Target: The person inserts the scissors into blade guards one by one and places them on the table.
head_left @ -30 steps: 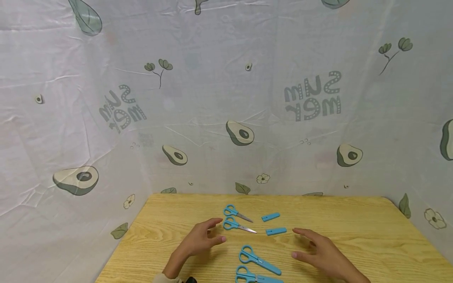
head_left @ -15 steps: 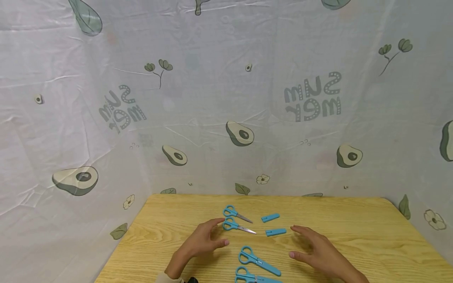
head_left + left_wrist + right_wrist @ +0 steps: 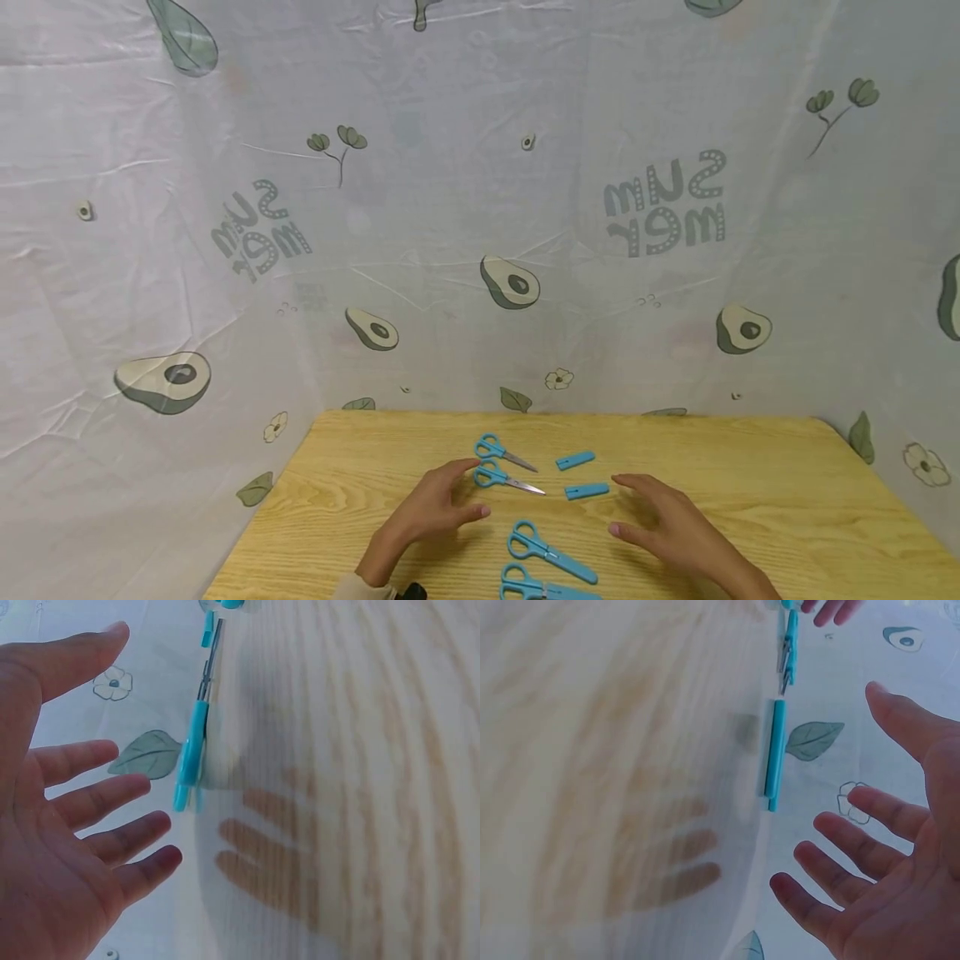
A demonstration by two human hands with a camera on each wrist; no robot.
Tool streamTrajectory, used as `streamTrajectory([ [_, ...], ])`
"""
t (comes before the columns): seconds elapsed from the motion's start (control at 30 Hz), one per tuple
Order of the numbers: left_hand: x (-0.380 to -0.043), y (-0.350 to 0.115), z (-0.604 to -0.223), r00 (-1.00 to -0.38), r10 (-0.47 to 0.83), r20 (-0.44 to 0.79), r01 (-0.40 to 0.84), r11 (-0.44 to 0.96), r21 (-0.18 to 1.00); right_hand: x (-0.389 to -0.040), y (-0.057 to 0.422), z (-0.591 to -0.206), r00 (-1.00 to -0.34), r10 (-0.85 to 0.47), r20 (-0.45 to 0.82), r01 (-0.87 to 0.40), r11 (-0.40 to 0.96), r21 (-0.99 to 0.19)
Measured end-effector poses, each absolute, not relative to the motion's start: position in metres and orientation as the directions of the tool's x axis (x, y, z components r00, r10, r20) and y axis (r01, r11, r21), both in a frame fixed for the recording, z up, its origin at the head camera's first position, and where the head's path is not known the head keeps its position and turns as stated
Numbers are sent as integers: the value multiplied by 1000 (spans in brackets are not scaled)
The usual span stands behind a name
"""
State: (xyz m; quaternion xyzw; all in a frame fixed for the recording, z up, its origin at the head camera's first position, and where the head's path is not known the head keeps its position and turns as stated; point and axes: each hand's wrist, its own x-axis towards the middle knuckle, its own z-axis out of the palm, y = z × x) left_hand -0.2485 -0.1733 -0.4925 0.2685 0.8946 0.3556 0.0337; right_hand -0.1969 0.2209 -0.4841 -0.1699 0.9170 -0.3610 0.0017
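Note:
My left hand [image 3: 433, 508] is held over the table, fingers extended and holding nothing; its index fingertip overlaps the handles of a blue-handled pair of scissors [image 3: 492, 474]. Just behind lies a second bare-bladed pair of scissors [image 3: 490, 447]. Two blue blade covers, a far one [image 3: 576, 460] and a near one [image 3: 587, 491], lie right of the blades. My right hand [image 3: 678, 527] hovers with fingers spread, its index fingertip close to the near cover. Both palms face inward, as the left wrist view shows of the left palm [image 3: 56, 862] and the right wrist view of the right palm [image 3: 915, 900].
Nearer the front, between the hands, lie two covered pairs of blue scissors, one slanted [image 3: 551, 553] and one cut off by the frame's lower edge [image 3: 543, 588]. The wood-grain table [image 3: 787, 492] ends at a pale printed curtain [image 3: 450, 208] behind and at the sides.
My left hand has shifted slightly right, and its thumb has moved inward. My right hand has edged left and a little forward. The scissors and covers lie where they were.

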Motion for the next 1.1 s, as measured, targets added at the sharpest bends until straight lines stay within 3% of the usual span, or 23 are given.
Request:
streamTrajectory([
  [0.6, -265, -160, -488, -868, 477, 137, 438, 604, 666, -214, 207, -480, -931, -326, 164, -351, 676, -648],
  [1.1, -286, -152, -494, -844, 503, 185, 480, 555, 679, -227, 202, -478, -935, -316, 158, -338, 671, -660],
])
